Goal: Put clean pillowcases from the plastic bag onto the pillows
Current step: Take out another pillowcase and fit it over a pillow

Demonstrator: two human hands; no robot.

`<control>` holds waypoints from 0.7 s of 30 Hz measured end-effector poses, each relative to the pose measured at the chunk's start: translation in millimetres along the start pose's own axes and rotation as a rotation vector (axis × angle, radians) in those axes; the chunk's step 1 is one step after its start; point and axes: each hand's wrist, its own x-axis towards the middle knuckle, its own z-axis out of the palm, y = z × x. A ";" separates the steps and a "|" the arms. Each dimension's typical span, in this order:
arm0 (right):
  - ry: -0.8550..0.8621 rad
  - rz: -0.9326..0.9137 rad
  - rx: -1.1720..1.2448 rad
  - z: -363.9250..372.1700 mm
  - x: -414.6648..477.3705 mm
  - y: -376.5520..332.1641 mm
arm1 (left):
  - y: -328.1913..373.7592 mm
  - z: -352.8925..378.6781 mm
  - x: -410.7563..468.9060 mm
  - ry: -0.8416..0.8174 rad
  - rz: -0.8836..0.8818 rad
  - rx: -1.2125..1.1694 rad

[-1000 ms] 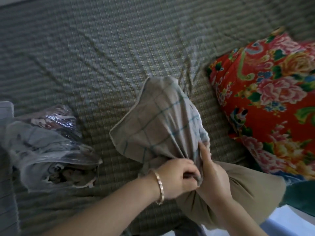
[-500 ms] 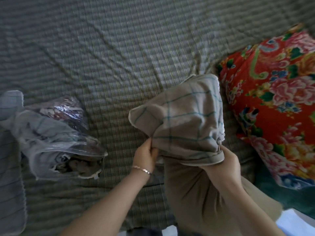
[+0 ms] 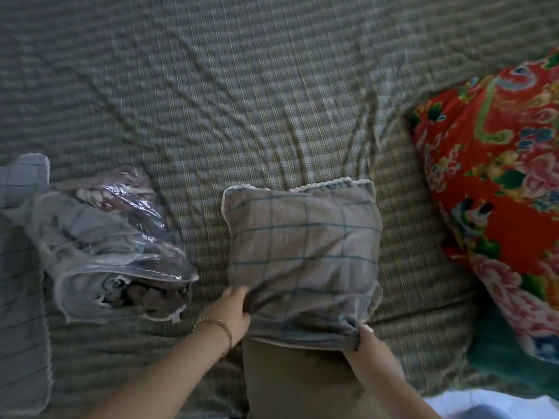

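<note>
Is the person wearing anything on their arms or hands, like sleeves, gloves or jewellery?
Both forearms are bare, with no sleeves or gloves in view. The left hand has a thin gold-coloured bracelet at its wrist. The right hand shows no watch or bracelet that I can see.

The pillowcase (image 3: 302, 246) hides much of the pillow (image 3: 296, 379); the floral cushion (image 3: 499, 182) runs off the right edge.

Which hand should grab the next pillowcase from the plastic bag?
Left, probably: the left hand grips the pillowcase edge close beside the plastic bag; the right hand holds the far corner, across the pillow.
</note>
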 end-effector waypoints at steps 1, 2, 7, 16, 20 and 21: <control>0.019 -0.019 -0.239 -9.1 5.0 0.9 | 3.4 -6.2 6.4 0.115 0.008 -0.123; 0.012 -0.049 -0.463 -19.0 10.5 -0.8 | 7.7 -11.9 14.2 0.220 0.032 -0.190; -0.013 -0.223 -0.590 -60.0 30.4 -24.6 | 32.9 -11.2 61.4 0.365 0.095 -0.159; 0.406 -0.530 -0.371 -37.5 79.1 -30.7 | 26.7 8.5 48.2 0.423 0.653 -0.123; 0.238 -0.687 -0.436 -35.6 80.2 -7.8 | 28.4 -10.5 36.4 -0.089 0.357 0.300; 0.166 -0.709 -0.447 -35.9 78.0 -2.8 | 38.9 -23.4 41.9 -0.056 0.297 0.316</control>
